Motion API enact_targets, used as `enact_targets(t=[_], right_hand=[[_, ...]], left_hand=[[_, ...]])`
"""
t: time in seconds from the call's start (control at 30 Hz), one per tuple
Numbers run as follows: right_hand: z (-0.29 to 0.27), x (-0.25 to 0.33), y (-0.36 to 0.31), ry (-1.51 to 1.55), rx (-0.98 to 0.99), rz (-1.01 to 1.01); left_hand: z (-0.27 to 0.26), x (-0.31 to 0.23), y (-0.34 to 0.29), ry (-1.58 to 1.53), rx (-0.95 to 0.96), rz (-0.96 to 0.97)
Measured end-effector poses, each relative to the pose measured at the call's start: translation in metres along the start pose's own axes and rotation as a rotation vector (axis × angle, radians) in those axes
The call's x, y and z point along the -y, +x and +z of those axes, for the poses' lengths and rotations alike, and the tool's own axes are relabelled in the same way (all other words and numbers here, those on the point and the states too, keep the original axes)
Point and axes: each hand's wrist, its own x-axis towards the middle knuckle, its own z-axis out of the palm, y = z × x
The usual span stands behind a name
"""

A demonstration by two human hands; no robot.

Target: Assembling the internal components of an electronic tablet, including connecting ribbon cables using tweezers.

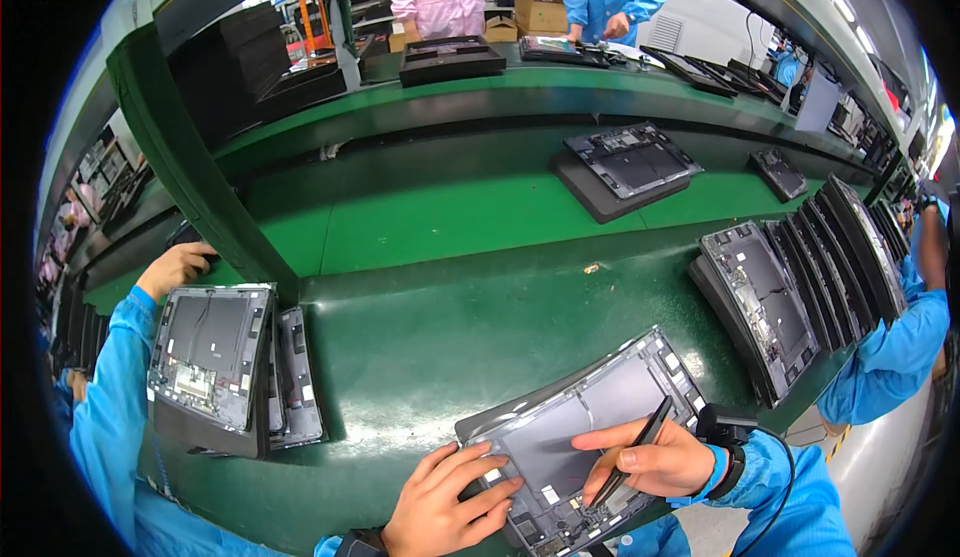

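Observation:
An opened tablet housing (610, 403), grey inside with a circuit board along its near end, lies tilted on a dark foam pad (500, 415) at the bench's front edge. My left hand (455, 502) rests with fingers spread on the housing's left edge, near the board. In my right hand (655, 465) is a pair of black tweezers (652, 425), tips pointing down at the circuit board. The index finger of that hand sticks out to the left. Whether the tips touch a part, I cannot tell.
Several opened housings (215, 357) are stacked at left beside a co-worker's blue sleeve (115, 417). At right stands a row of housings (840, 257) near another blue-sleeved person. Another housing (635, 162) sits on foam on the green belt (400, 212). A green post (185, 147) rises at left.

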Motion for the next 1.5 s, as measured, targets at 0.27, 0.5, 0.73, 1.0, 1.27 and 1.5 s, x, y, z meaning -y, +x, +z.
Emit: enact_targets(t=[0.27, 0.5, 0.73, 1.0, 1.27, 1.5], right_hand=[[-0.004, -0.002, -0.003, 0.053, 0.026, 0.023], [0.008, 0.021, 0.007, -1.261, -0.138, -0.227], [0.017, 0.014, 0.014, -1.323, -0.083, -0.203], [0.01, 0.013, 0.011, -1.374, -0.018, -0.11], [0.012, 0.033, 0.009, -1.042, -0.299, -0.028], [0.004, 0.029, 0.005, -1.113, -0.241, 0.097]], left_hand=[[-0.002, -0.003, 0.002, -0.013, 0.0, 0.001], [-0.001, 0.0, 0.005, -0.058, 0.003, -0.008], [-0.002, -0.003, 0.001, -0.047, 0.005, -0.011], [-0.001, -0.007, 0.002, 0.013, 0.065, 0.015], [0.0, -0.006, 0.002, 0.045, 0.12, 0.001], [0.0, -0.006, 0.001, 0.023, 0.111, -0.01]])
